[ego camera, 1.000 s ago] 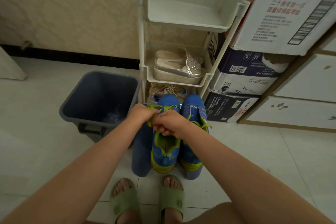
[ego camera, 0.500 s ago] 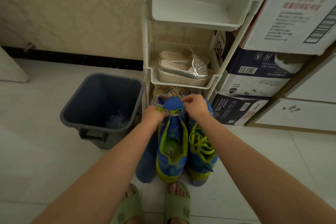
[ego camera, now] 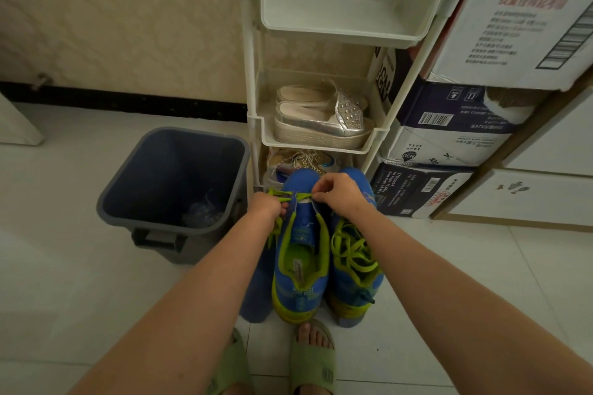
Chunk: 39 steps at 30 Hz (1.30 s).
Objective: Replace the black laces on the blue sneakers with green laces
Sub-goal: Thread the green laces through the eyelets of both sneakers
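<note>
Two blue sneakers with yellow-green trim stand side by side on the floor in front of my feet. The left sneaker [ego camera: 300, 269] has a green lace [ego camera: 286, 195] only across its lowest eyelets near the toe; the rest of its tongue is bare. My left hand [ego camera: 267, 207] grips one end of that lace at the shoe's left side. My right hand [ego camera: 340, 194] pinches the other end at the toe's right side. The right sneaker [ego camera: 353, 269] is fully laced in green, with loose loops on top. No black laces are visible.
A dark grey bin [ego camera: 175, 189] stands to the left of the shoes. A white plastic shoe rack [ego camera: 321, 42] rises just behind them, holding silver platform shoes [ego camera: 324, 120]. Stacked cardboard boxes [ego camera: 449, 125] fill the right. My sandalled feet [ego camera: 313, 359] are close below.
My hands moved from the left sneaker's middle up to its toe and spread apart, each holding a lace end. The right sneaker's laced top came into view.
</note>
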{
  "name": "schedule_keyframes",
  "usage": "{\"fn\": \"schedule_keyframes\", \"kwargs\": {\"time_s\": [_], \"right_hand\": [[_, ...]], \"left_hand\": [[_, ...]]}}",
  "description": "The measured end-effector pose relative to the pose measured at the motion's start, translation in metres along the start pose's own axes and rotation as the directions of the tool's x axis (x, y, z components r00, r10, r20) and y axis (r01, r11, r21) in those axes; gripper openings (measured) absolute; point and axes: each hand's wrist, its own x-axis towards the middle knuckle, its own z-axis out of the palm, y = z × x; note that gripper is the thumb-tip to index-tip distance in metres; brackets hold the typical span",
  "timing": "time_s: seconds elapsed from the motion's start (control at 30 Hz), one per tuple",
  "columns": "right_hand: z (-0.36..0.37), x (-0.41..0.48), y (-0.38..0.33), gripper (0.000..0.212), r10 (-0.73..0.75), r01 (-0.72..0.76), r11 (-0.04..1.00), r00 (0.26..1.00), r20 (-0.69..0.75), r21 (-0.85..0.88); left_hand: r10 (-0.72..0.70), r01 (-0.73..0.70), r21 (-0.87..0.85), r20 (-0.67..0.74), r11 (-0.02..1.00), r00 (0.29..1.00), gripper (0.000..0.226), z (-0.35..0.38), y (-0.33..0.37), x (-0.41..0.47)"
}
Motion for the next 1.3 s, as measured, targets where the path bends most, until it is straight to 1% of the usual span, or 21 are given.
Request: {"fn": "schedule_keyframes", "kwargs": {"time_s": [0.07, 0.17, 0.23, 0.3, 0.4, 0.47, 0.57, 0.63, 0.67, 0.73, 0.8, 0.87, 0.97, 1.1, 1.17, 1.23, 1.3], "right_hand": [[-0.001, 0.002, 0.001, 0.008, -0.005, 0.006, 0.999, 1.000, -0.021, 0.044], [0.000, 0.003, 0.003, 0.007, 0.016, -0.015, 0.996, 1.000, -0.013, 0.083], [0.001, 0.005, 0.005, 0.010, 0.018, -0.018, 0.998, 1.000, 0.000, 0.061], [0.003, 0.006, 0.007, 0.005, 0.007, -0.007, 0.999, 1.000, 0.010, 0.036], [0.004, 0.008, 0.008, 0.008, 0.005, -0.005, 1.000, 1.000, 0.003, -0.014], [0.003, 0.010, 0.008, 0.008, -0.004, 0.004, 1.000, 1.000, 0.005, -0.009], [0.002, 0.010, 0.010, 0.007, -0.032, 0.032, 0.999, 0.999, 0.019, -0.019], [0.001, 0.009, 0.014, 0.009, -0.053, 0.053, 0.999, 0.998, 0.028, 0.006], [0.001, 0.009, 0.014, 0.009, -0.063, 0.062, 0.998, 0.997, 0.042, 0.023], [0.001, 0.011, 0.012, 0.005, -0.085, 0.085, 0.996, 0.992, 0.091, 0.008], [0.003, 0.013, 0.008, 0.011, -0.108, 0.114, 0.993, 0.987, 0.122, -0.042], [0.005, 0.014, 0.005, 0.011, -0.118, 0.127, 0.989, 0.987, 0.112, -0.078], [0.006, 0.016, 0.002, 0.010, -0.080, 0.091, 0.990, 0.991, 0.105, -0.104], [0.004, 0.016, 0.001, 0.005, -0.027, 0.034, 0.998, 0.992, 0.123, -0.058], [0.004, 0.016, 0.004, 0.012, -0.025, 0.029, 0.999, 0.991, 0.134, -0.025], [0.001, 0.016, 0.007, 0.007, -0.029, 0.032, 0.999, 0.990, 0.136, -0.021], [-0.001, 0.015, 0.009, 0.010, -0.027, 0.033, 0.999, 0.990, 0.138, -0.038]], "left_hand": [[-0.014, 0.014, -0.024, -0.027, 1.000, 1.000, 0.031, 0.001, -0.003, 0.001], [-0.015, 0.015, -0.006, -0.028, 1.000, 1.000, 0.032, 0.002, -0.002, -0.002], [-0.005, 0.005, -0.001, -0.025, 1.000, 1.000, 0.033, 0.001, -0.001, -0.002], [0.001, -0.002, -0.038, -0.017, 0.999, 1.000, 0.031, -0.001, -0.001, -0.002], [0.073, -0.072, 0.038, -0.016, 0.997, 0.997, 0.035, -0.003, -0.006, 0.001], [0.105, -0.104, 0.061, -0.008, 0.993, 0.994, 0.037, -0.002, -0.009, 0.000], [0.124, -0.122, 0.067, -0.022, 0.990, 0.992, 0.029, -0.001, -0.010, 0.004], [0.128, -0.127, 0.041, -0.021, 0.991, 0.992, 0.016, 0.001, -0.010, 0.001], [0.136, -0.135, 0.037, -0.028, 0.990, 0.990, 0.010, 0.002, -0.010, -0.001], [0.155, -0.154, 0.035, -0.044, 0.987, 0.987, 0.004, 0.003, -0.010, -0.003], [0.133, -0.133, 0.006, -0.054, 0.991, 0.990, 0.005, 0.004, -0.009, -0.002], [0.064, -0.067, -0.067, -0.050, 0.995, 0.997, 0.012, 0.007, -0.008, -0.002], [-0.004, -0.004, -0.129, -0.068, 0.992, 0.998, 0.023, 0.010, -0.006, -0.003], [-0.007, -0.003, -0.127, -0.074, 0.992, 0.997, 0.027, 0.008, -0.005, -0.006], [-0.003, -0.005, -0.115, -0.069, 0.993, 0.998, 0.026, 0.007, -0.006, -0.009], [0.002, -0.009, -0.126, -0.053, 0.992, 0.999, 0.025, 0.005, -0.007, -0.008], [0.011, -0.015, -0.130, -0.034, 0.991, 0.999, 0.020, 0.002, -0.008, -0.006]]}}
